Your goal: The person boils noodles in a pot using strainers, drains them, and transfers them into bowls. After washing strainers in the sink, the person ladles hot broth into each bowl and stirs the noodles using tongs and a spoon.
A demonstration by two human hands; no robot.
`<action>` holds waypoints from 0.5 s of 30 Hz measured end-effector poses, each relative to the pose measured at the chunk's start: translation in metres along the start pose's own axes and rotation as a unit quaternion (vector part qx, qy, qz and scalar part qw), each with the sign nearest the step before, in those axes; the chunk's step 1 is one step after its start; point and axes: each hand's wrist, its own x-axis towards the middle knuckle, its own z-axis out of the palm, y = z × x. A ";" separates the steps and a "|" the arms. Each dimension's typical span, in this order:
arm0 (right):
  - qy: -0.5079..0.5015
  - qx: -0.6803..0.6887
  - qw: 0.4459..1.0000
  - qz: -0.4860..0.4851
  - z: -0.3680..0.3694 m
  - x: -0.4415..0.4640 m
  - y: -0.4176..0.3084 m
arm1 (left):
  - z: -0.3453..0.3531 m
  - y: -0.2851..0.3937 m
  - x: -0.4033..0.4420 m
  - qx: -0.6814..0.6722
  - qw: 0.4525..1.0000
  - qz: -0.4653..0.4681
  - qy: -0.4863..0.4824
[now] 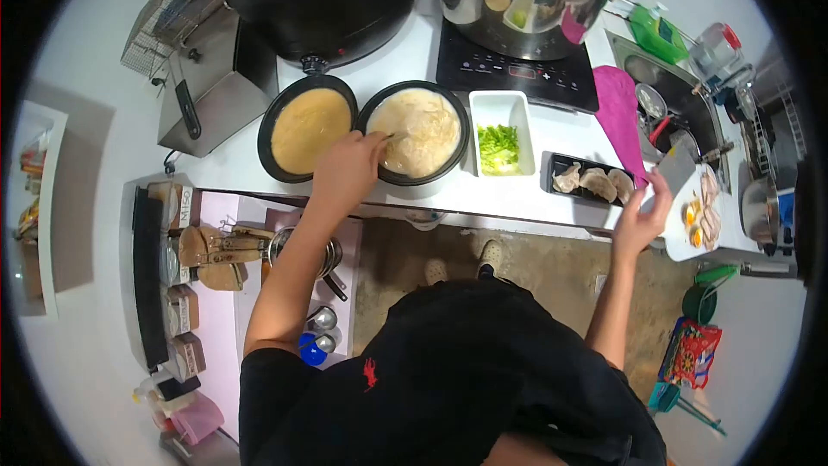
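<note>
My left hand [345, 171] reaches over the right-hand black bowl [467, 129], which holds pale broth and noodles [423, 134]. Its fingers are pinched at the bowl's left side on something too small to make out. A second black bowl [264, 142] of yellowish broth [309, 131] stands against it on the left. At the counter's front edge, my right hand [640, 223] is beside a small black dish of dumplings [597, 181], fingers curved and apart. The thumb is close to the dish's right end and the tip of a pink cloth [617, 108]; contact is unclear.
A white container [476, 112] holds chopped greens [498, 151]. Behind are a large black pot [323, 9] and a steel pot [526, 9] on an induction cooker [517, 76]. At right, sliced meat and halved eggs [697, 217] lie on a white board [678, 242] near the sink [634, 60].
</note>
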 end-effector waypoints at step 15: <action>-0.114 0.183 0.972 -0.091 0.041 -0.077 -0.129 | -0.160 0.028 0.032 0.002 0.997 -0.001 0.082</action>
